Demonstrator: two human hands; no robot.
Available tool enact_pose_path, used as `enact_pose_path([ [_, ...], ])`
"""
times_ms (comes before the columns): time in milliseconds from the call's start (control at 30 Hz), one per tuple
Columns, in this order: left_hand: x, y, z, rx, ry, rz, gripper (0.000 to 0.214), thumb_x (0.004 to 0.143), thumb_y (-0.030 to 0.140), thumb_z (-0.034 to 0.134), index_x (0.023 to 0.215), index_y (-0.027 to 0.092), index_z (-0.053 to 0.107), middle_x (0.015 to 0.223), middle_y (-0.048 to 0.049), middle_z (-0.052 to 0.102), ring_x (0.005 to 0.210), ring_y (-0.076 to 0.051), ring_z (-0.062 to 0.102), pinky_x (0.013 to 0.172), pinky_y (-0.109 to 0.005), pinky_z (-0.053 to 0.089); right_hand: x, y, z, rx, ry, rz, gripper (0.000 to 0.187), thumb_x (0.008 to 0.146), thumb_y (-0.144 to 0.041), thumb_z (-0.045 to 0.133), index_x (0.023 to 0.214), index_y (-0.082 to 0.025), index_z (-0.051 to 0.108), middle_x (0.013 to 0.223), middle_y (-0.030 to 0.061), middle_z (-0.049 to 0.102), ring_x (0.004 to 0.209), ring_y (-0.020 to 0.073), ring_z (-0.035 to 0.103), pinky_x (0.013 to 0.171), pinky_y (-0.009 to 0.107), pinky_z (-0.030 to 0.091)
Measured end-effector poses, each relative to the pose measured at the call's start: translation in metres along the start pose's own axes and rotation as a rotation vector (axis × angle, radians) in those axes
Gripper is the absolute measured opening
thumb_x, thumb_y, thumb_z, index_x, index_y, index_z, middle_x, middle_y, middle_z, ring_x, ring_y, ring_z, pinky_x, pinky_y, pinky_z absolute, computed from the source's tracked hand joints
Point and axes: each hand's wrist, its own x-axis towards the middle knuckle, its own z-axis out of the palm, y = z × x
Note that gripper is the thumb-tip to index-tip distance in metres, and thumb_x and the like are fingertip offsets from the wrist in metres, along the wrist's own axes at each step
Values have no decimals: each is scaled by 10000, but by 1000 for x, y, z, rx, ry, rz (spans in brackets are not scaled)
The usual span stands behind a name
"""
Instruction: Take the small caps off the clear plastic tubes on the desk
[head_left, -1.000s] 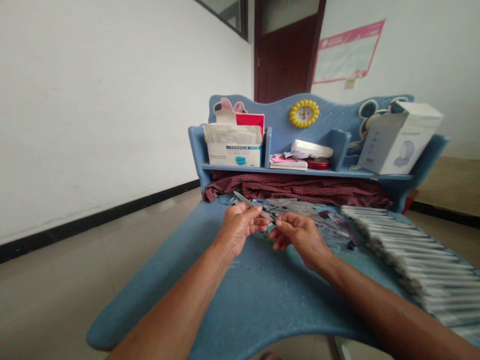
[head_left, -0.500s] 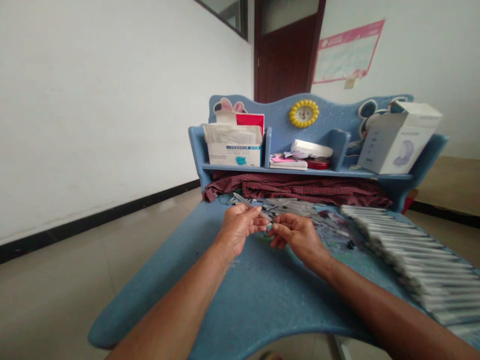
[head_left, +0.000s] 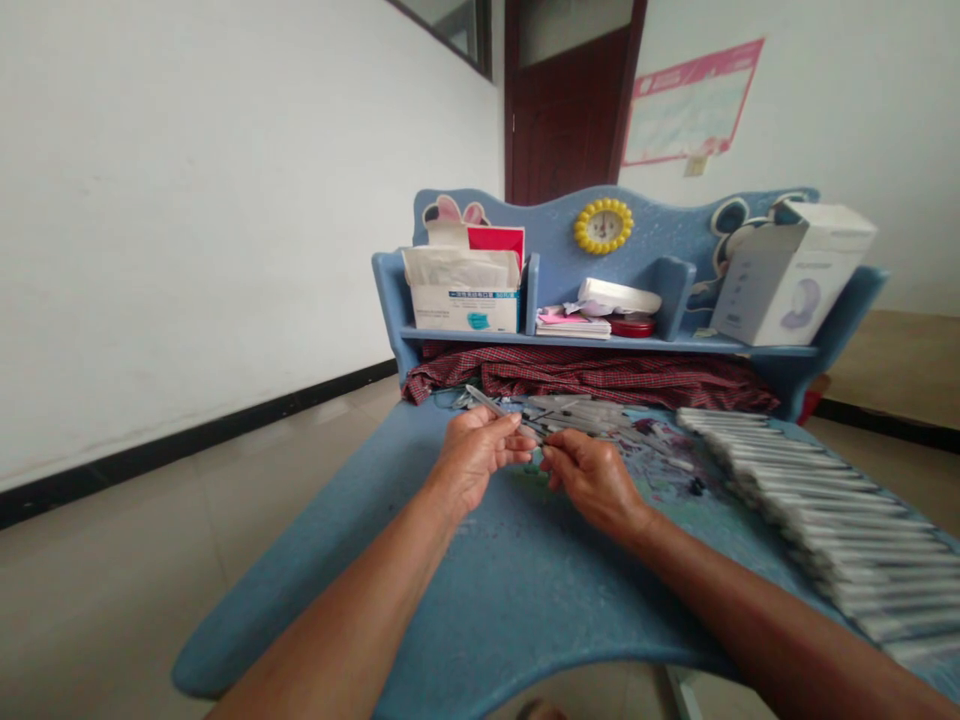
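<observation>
Over the middle of the blue desk (head_left: 480,580), my left hand (head_left: 474,452) is closed round a clear-barrelled pen (head_left: 484,399). The pen slants, its far end pointing up and to the left past my thumb. My right hand (head_left: 600,478) pinches at the pen's near end, thumb and forefinger together; whatever small part sits between those fingertips is too small to make out. Just behind both hands lies a loose heap of clear pen parts (head_left: 581,412). Small black pieces (head_left: 697,487) lie to the right of my right hand.
Many finished-looking grey-white pens (head_left: 832,520) are stacked in a long row at right. Behind the heap is a folded checked cloth (head_left: 600,378) under a shelf holding a mask box (head_left: 465,305), papers (head_left: 574,326) and a white carton (head_left: 787,275).
My right hand has shifted slightly, its fingers more curled and turned over at the pen's near end. My left hand keeps its hold with little movement.
</observation>
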Motion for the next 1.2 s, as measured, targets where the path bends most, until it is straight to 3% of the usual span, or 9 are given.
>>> enact_pose_path([
  [367, -3, 3, 3, 11, -8, 24, 110, 712, 151, 610, 726, 107, 511, 622, -77, 652, 505, -141, 619, 467, -234, 510, 4, -6, 1, 382, -159, 249, 281, 782, -430, 463, 752, -153, 496, 611, 14, 613, 412, 94, 546, 409, 200, 399],
  [633, -3, 3, 5, 54, 38, 32, 101, 712, 153, 604, 722, 107, 515, 614, -67, 641, 506, -136, 614, 467, -234, 509, 0, 2, 2, 37, 1, 36, 118, 773, -283, 481, 755, -192, 554, 573, -11, 585, 485, 112, 531, 495, 226, 400],
  [767, -3, 3, 5, 76, 52, 35, 97, 712, 148, 596, 735, 106, 513, 617, -69, 639, 508, -136, 612, 471, -236, 509, 0, -1, 1, -8, 15, 23, 106, 773, -279, 486, 755, -197, 551, 558, -14, 579, 497, 116, 531, 513, 230, 403],
  [1067, -3, 4, 3, 27, -46, 69, 107, 708, 141, 601, 739, 110, 503, 647, -71, 645, 523, -138, 613, 493, -255, 517, 3, -9, -4, 628, -272, 357, 300, 792, -441, 453, 761, -145, 485, 600, 43, 637, 391, 119, 557, 392, 217, 400],
  [1200, -3, 4, 4, 24, -28, 68, 116, 703, 143, 603, 751, 109, 503, 661, -68, 643, 542, -141, 618, 493, -247, 514, 4, -9, -6, 642, -268, 363, 335, 762, -471, 502, 797, -138, 499, 606, 42, 642, 399, 117, 568, 381, 203, 400],
])
